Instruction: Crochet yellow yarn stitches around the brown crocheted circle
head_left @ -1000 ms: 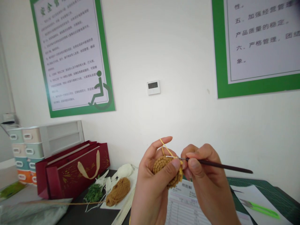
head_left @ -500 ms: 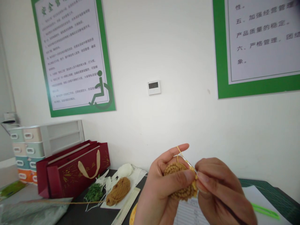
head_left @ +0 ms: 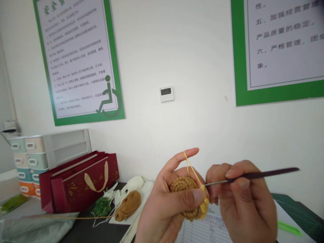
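Pinched between the thumb and fingers of my left hand is a round brown crochet piece with a yellow edge. Yellow yarn runs up from that edge and loops over my raised left index finger. My right hand grips a crochet hook with a dark handle pointing right. The hook's thin metal shaft reaches the yellow stitches, where its tip is hidden.
Left on the dark table lie a brown yarn skein, green yarn and white yarn. Behind them stand a red gift bag and a drawer unit. A printed sheet, green cutter and cutting mat lie lower right.
The hook has swung from pointing down toward me to lying nearly level, handle to the right. My right hand has turned with it. My left hand and the crochet piece have shifted slightly left.
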The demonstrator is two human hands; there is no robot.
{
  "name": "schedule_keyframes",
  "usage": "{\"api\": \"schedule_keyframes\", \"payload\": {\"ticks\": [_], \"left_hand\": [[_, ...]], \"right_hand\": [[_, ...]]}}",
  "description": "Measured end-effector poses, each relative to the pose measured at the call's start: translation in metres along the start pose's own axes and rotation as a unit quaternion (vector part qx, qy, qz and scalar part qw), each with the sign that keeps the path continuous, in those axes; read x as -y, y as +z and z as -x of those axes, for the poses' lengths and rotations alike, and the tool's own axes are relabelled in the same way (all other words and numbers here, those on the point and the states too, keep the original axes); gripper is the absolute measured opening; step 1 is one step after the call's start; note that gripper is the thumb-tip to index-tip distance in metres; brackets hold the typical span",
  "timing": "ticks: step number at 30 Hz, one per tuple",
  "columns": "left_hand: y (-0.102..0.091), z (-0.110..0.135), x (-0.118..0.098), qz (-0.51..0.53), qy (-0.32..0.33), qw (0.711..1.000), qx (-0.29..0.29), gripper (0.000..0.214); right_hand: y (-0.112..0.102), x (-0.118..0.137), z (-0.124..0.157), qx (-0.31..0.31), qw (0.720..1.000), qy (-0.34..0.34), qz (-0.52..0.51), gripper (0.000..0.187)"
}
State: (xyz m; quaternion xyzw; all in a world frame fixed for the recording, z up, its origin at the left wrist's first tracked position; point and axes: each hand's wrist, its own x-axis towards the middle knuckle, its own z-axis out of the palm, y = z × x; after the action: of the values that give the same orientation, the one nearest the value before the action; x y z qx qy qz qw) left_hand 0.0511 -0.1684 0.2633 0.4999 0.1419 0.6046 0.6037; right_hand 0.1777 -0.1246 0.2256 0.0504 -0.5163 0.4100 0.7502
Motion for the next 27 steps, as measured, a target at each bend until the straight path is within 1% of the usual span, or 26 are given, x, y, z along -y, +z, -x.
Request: {"api": "schedule_keyframes", "payload": {"ticks": [3,6,7,8,10,12,13,15,18,21,27], "left_hand": [[-0.002,-0.001,0.0,-0.011,-0.005,1.0,0.003,0.053],[0.002,-0.002,0.001,-0.064,0.031,0.997,-0.04,0.042],[0.004,-0.003,0.002,-0.09,0.046,0.993,-0.062,0.039],[0.007,-0.003,0.003,-0.113,0.06,0.988,-0.084,0.038],[0.011,-0.003,0.004,-0.143,0.078,0.979,-0.12,0.037],[0.014,-0.004,0.005,-0.15,0.089,0.975,-0.136,0.039],[0.014,-0.003,0.005,-0.151,0.088,0.975,-0.137,0.04],[0.013,-0.003,0.004,-0.148,0.079,0.977,-0.129,0.044],[0.011,-0.003,0.003,-0.146,0.072,0.979,-0.119,0.049],[0.01,-0.004,0.001,-0.145,0.08,0.979,-0.121,0.049],[0.01,-0.003,0.0,-0.136,0.096,0.976,-0.137,0.045]], "right_hand": [[0.001,0.002,-0.004,0.014,0.995,0.078,-0.052,0.025],[0.002,0.0,-0.009,0.02,0.989,0.132,-0.057,0.027],[0.003,-0.001,-0.011,0.021,0.99,0.132,-0.038,0.025],[0.003,-0.003,-0.012,0.021,0.993,0.116,-0.009,0.021],[0.003,-0.007,-0.013,0.025,0.996,0.051,0.063,0.012],[0.003,-0.009,-0.012,0.025,0.993,-0.011,0.114,0.006],[0.003,-0.01,-0.011,0.019,0.991,-0.024,0.127,0.005],[0.002,-0.011,-0.009,-0.002,0.991,-0.014,0.135,0.007],[0.0,-0.011,-0.009,-0.037,0.993,0.039,0.107,0.01],[0.0,-0.011,-0.011,-0.048,0.994,0.073,0.071,0.014],[0.002,-0.01,-0.013,-0.047,0.994,0.075,0.058,0.017]]}}
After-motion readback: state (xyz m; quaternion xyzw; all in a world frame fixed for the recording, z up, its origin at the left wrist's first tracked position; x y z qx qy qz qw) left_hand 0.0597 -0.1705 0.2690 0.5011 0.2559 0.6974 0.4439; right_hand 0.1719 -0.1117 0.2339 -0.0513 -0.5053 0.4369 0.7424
